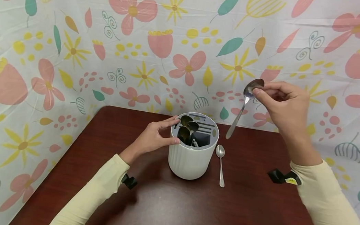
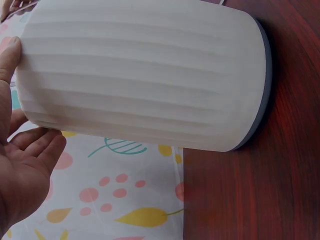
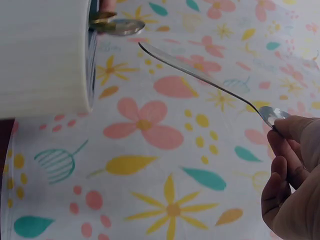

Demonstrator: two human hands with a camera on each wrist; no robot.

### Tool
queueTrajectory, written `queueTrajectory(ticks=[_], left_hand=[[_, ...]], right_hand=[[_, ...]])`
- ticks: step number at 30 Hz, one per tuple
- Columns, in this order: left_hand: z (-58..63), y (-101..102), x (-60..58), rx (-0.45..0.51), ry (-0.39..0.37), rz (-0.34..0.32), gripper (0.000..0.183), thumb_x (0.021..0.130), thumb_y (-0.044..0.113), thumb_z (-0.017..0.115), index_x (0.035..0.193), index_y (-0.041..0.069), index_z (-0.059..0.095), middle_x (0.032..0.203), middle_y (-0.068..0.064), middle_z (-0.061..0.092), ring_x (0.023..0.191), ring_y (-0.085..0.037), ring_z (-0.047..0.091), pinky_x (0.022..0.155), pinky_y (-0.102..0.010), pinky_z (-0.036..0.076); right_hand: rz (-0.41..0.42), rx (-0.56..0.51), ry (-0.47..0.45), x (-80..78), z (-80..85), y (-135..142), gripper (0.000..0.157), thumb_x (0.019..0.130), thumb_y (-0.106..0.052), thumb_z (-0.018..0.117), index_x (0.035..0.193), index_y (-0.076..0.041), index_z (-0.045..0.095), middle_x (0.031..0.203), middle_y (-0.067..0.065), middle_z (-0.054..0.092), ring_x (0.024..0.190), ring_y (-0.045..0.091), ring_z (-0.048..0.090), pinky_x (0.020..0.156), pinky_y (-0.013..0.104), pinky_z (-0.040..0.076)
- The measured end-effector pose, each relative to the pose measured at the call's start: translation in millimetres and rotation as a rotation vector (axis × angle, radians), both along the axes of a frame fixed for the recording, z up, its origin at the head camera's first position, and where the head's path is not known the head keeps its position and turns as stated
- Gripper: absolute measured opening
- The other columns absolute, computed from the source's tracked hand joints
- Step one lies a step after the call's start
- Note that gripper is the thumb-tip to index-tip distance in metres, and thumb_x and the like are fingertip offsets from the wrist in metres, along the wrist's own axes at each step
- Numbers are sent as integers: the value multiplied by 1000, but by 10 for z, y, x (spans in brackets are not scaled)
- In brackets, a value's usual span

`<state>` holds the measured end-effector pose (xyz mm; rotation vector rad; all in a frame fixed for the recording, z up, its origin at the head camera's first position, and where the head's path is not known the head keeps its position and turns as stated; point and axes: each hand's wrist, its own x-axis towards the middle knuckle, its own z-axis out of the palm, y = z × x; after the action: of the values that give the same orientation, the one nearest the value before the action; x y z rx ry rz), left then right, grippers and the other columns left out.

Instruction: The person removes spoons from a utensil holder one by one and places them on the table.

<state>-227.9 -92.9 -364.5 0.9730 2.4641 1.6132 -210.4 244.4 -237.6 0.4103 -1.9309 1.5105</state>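
Note:
My right hand (image 1: 287, 105) pinches a metal spoon (image 1: 237, 118) by its bowl between thumb and fingers. The spoon's handle slants down to the left, above and to the right of a white ribbed utensil holder (image 1: 190, 163). At the holder's left side, my left hand (image 1: 154, 135) rests its spread thumb and fingers on the rim. In the left wrist view the fingers (image 2: 42, 145) lie along the ribbed wall. Dark-looking spoons (image 1: 184, 133) stand bowl up in the holder's left compartment; their handles are hidden inside.
A smaller teaspoon (image 1: 221, 165) lies on the dark wooden table (image 1: 249, 199), just right of the holder. The holder's grey top (image 1: 211, 123) has slots and a square opening. A flower-print cloth (image 1: 134, 47) hangs behind and beside the table.

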Motion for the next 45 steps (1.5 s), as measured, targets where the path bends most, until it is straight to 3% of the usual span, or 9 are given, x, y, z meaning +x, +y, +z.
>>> queueTrajectory(ticks=[9, 14, 22, 27, 32, 37, 45], left_hand=[[8, -5, -1, -21, 4, 13, 65, 82, 25, 77, 140, 15, 50, 150, -3, 40, 138, -13, 35, 109, -45, 32], [6, 6, -2, -15, -4, 12, 65, 82, 25, 77, 140, 15, 50, 150, -3, 40, 138, -12, 34, 109, -46, 32], [-26, 6, -6, -5, 0, 8, 65, 82, 26, 77, 140, 16, 50, 150, -2, 40, 138, -10, 34, 109, -43, 32], [-30, 10, -8, -1, 9, 7, 65, 82, 25, 78, 140, 14, 50, 149, -4, 41, 138, -11, 34, 109, -47, 32], [-19, 9, -4, 0, 13, 11, 65, 81, 24, 78, 139, 13, 51, 149, -6, 41, 138, -12, 35, 109, -47, 32], [-3, 4, 4, 1, 11, 9, 64, 81, 23, 78, 139, 13, 51, 149, -7, 41, 138, -13, 35, 109, -47, 32], [1, 3, 5, -9, 13, 15, 65, 81, 24, 78, 139, 12, 51, 148, -4, 42, 137, -13, 37, 108, -46, 33]], right_hand=[[-118, 170, -103, -112, -298, 387, 19, 77, -6, 79, 88, 7, 72, 65, -7, 66, 54, 8, 56, 46, 17, 39], [-130, 226, -150, -139, -461, 536, 17, 79, -11, 79, 86, 4, 73, 64, -6, 64, 54, 9, 52, 44, 19, 37], [-127, 319, -305, -177, -809, 682, 24, 81, -26, 78, 92, -4, 74, 71, -6, 65, 63, 11, 52, 48, 22, 37], [-148, 339, -364, -189, -1037, 728, 27, 81, -27, 78, 95, -3, 74, 72, -15, 65, 68, 8, 56, 53, 18, 43], [-109, 309, -419, -209, -1293, 777, 28, 84, -24, 76, 97, 0, 72, 75, -11, 66, 70, 8, 55, 55, 20, 44], [-87, 316, -511, -207, -1550, 823, 35, 84, -37, 73, 100, -6, 73, 80, -9, 69, 76, 8, 57, 62, 22, 46], [-79, 354, -559, -268, -1960, 901, 33, 83, -43, 73, 96, -13, 74, 86, -3, 71, 76, 13, 54, 60, 26, 46]])
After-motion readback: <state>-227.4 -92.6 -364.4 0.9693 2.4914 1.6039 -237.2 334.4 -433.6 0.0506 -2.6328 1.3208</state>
